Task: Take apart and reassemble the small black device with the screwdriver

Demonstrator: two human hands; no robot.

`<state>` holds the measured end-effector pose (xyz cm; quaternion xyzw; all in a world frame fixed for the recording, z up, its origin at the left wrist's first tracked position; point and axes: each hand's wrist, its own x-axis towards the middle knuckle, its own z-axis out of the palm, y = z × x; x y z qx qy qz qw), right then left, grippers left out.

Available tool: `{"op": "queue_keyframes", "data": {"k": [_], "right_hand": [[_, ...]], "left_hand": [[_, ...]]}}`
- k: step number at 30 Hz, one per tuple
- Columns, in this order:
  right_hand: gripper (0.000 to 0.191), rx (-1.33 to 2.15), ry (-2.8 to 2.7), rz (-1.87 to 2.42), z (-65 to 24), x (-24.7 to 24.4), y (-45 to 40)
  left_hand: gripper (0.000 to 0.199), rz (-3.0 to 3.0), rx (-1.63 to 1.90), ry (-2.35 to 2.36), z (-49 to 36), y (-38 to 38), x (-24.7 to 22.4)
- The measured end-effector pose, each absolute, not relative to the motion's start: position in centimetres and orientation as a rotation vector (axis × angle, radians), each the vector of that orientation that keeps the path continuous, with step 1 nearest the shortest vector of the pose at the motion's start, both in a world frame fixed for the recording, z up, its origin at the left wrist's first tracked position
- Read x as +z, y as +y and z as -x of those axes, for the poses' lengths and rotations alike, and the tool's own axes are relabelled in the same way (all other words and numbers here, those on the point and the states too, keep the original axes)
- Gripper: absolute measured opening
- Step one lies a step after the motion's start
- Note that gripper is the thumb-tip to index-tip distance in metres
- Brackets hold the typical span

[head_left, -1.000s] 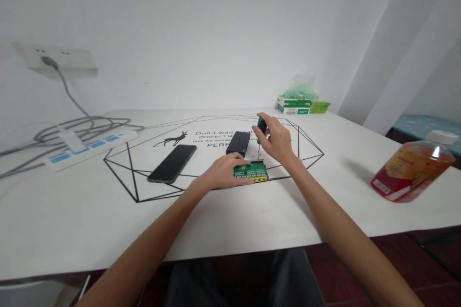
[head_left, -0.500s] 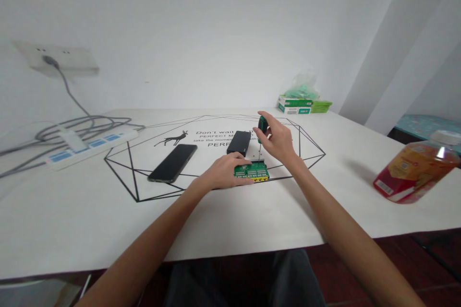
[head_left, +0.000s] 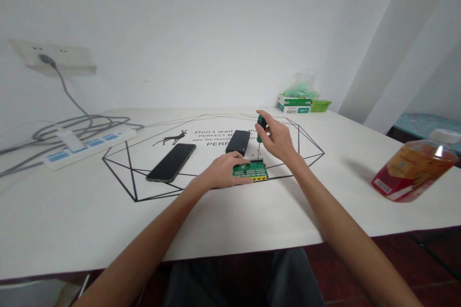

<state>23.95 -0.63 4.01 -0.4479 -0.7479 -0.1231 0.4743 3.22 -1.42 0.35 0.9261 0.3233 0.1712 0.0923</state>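
A green circuit board with yellow parts along its near edge lies on the white table. My left hand grips the board's left end between fingers and thumb. Above the board, my right hand is closed around the green and black handle of a screwdriver. The shaft stands nearly upright, its tip at the board's far edge. Just behind the board is a black box. A few tiny dark bits lie near the shaft.
A black phone lies left of my hands. At the far left are a power strip and coiled cables. A drink bottle leans at the right. Small green and white boxes with a plastic bag stand at the back.
The view has shifted very slightly. My right hand's fingers have turned a little on the screwdriver handle; my left hand keeps its place on the board.
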Motion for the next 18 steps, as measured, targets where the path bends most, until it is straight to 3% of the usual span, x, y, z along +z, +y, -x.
{"op": "queue_keyframes", "data": {"k": [18], "right_hand": [[0.043, -0.360, -1.810, 1.197, -23.62, 3.72, -0.85]], "left_hand": [[0.059, -2.755, 0.504, 0.960, -3.27, -1.58, 0.42]]}}
